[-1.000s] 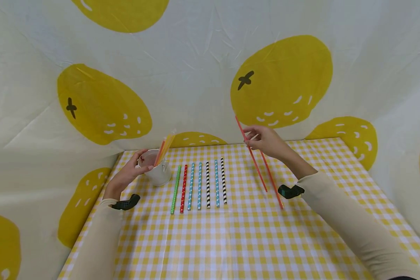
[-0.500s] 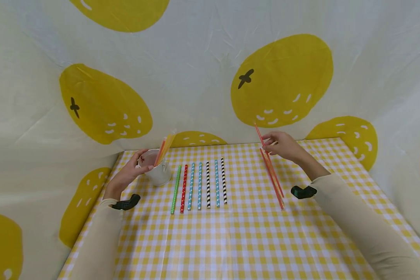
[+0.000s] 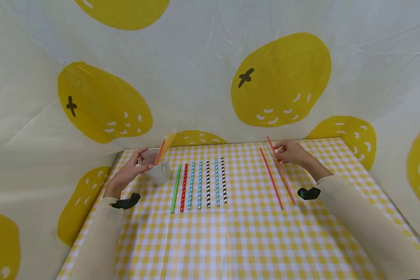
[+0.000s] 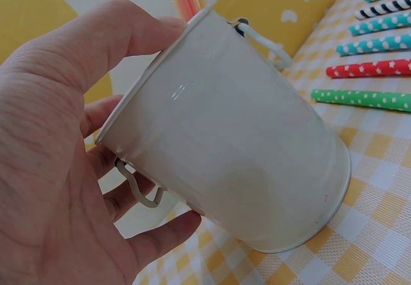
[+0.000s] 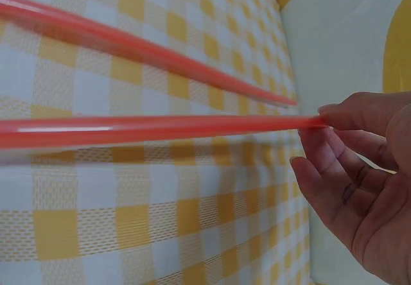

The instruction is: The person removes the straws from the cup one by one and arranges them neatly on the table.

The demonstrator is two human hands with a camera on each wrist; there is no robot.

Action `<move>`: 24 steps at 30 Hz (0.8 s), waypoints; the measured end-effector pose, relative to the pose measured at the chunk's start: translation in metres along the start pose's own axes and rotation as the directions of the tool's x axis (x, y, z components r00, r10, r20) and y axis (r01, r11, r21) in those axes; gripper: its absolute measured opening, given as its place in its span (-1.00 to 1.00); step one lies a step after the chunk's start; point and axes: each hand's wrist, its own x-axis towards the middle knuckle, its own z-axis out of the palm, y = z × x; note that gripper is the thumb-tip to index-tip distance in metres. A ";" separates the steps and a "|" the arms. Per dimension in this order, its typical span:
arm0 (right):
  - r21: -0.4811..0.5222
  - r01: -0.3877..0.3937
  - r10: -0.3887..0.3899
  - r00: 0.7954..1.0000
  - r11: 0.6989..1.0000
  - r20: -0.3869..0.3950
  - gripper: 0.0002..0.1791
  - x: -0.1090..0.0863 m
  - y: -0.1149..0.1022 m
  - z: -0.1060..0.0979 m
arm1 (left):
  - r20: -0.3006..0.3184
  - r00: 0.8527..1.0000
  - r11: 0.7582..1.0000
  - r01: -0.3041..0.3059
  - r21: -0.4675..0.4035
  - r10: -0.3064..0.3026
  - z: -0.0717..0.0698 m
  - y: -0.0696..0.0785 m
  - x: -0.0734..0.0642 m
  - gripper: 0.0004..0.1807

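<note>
My left hand point(image 3: 127, 174) holds a small white metal pail point(image 4: 237, 131) by its rim, thumb on the lip and fingers around the far side. The pail stands on the table, with a bundle of pink and yellow straws point(image 3: 164, 151) leaning out of it. At the right, my right hand point(image 3: 293, 152) pinches a plain red straw point(image 5: 160, 129) near its far end between thumb and fingers. That straw slants close over the cloth. Left of it, roughly parallel, lies a second red straw point(image 3: 272, 179).
A row of patterned paper straws lies mid-table: a green dotted straw point(image 3: 175, 189), a red starred straw point(image 3: 184, 188), then several blue dotted and black-striped straws point(image 3: 208, 184). A yellow checked cloth point(image 3: 196, 245) covers the table. Behind hangs a lemon-print curtain point(image 3: 189, 77).
My right hand has moved right and down with the red straw, from left of the lying red straw, across it, to its right side. The left hand and pail have stayed still.
</note>
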 end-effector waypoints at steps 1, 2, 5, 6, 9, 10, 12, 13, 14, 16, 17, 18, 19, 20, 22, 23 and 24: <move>-0.009 -0.010 0.010 1.000 1.000 0.004 -0.49 0.001 0.003 0.001 | -0.001 1.000 1.000 0.003 -0.001 -0.003 0.000 0.000 0.000 -0.07; -0.022 -0.017 0.018 1.000 1.000 0.007 -0.49 0.002 0.005 0.002 | -0.001 1.000 1.000 0.003 0.001 -0.003 0.000 0.000 0.000 -0.06; -0.055 -0.042 0.043 0.999 0.998 0.014 -0.50 0.006 0.014 0.008 | 0.001 1.000 1.000 0.002 -0.001 -0.002 -0.001 0.000 0.001 -0.05; -0.070 -0.053 0.054 0.998 0.996 0.022 -0.50 0.007 0.016 0.009 | 0.003 1.000 1.000 0.001 -0.002 -0.001 -0.001 0.000 0.001 -0.05; -0.105 -0.082 0.086 0.996 0.991 0.037 -0.49 0.009 0.020 0.014 | 0.008 1.000 1.000 -0.003 -0.003 0.003 -0.001 -0.001 0.001 -0.05; -0.115 -0.086 0.091 0.995 0.990 0.044 -0.49 0.008 0.020 0.015 | 0.009 1.000 1.000 -0.003 -0.005 0.003 -0.001 -0.001 0.001 -0.05; -0.128 -0.092 0.099 0.994 0.987 0.047 -0.50 0.007 0.018 0.016 | 0.013 1.000 1.000 -0.006 -0.005 0.006 -0.001 -0.001 0.001 -0.05; -0.129 -0.091 0.098 0.994 0.988 0.047 -0.49 0.007 0.017 0.017 | 0.013 1.000 1.000 -0.007 -0.006 0.007 -0.001 -0.002 0.001 -0.05; -0.127 -0.088 0.095 0.994 0.988 0.048 -0.48 0.006 0.016 0.017 | 0.014 1.000 1.000 -0.008 -0.006 0.008 -0.001 -0.002 0.002 -0.05; -0.125 -0.088 0.095 0.994 0.988 0.053 -0.46 0.006 0.014 0.018 | 0.009 1.000 1.000 -0.006 -0.006 0.006 -0.001 -0.003 0.002 -0.06; -0.122 -0.092 0.099 0.994 0.988 0.056 -0.46 0.006 0.013 0.019 | 0.009 1.000 1.000 -0.008 -0.003 0.008 -0.001 -0.003 0.003 -0.06; -0.121 -0.094 0.102 0.993 0.988 0.058 -0.46 0.006 0.012 0.019 | 0.008 1.000 1.000 -0.006 -0.002 0.006 -0.002 -0.004 0.003 -0.06; -0.122 -0.096 0.104 0.993 0.988 0.061 -0.45 0.006 0.012 0.019 | 0.007 1.000 1.000 -0.005 -0.002 0.005 -0.002 -0.004 0.004 -0.06; -0.121 -0.101 0.108 0.992 0.988 0.060 -0.46 0.006 0.012 0.019 | 0.005 1.000 1.000 -0.004 -0.002 0.004 -0.002 -0.004 0.004 -0.07; -0.122 -0.111 0.119 0.991 0.986 0.056 -0.48 0.005 0.012 0.019 | 0.003 1.000 1.000 -0.001 -0.001 0.001 -0.002 -0.005 0.005 -0.06; -0.122 -0.113 0.120 0.991 0.986 0.055 -0.48 0.005 0.011 0.019 | 0.005 1.000 1.000 -0.002 0.000 0.002 -0.002 -0.005 0.005 -0.06; -0.121 -0.114 0.121 0.991 0.986 0.055 -0.48 0.005 0.011 0.019 | 0.005 1.000 1.000 0.000 -0.003 0.000 -0.003 -0.005 0.005 -0.06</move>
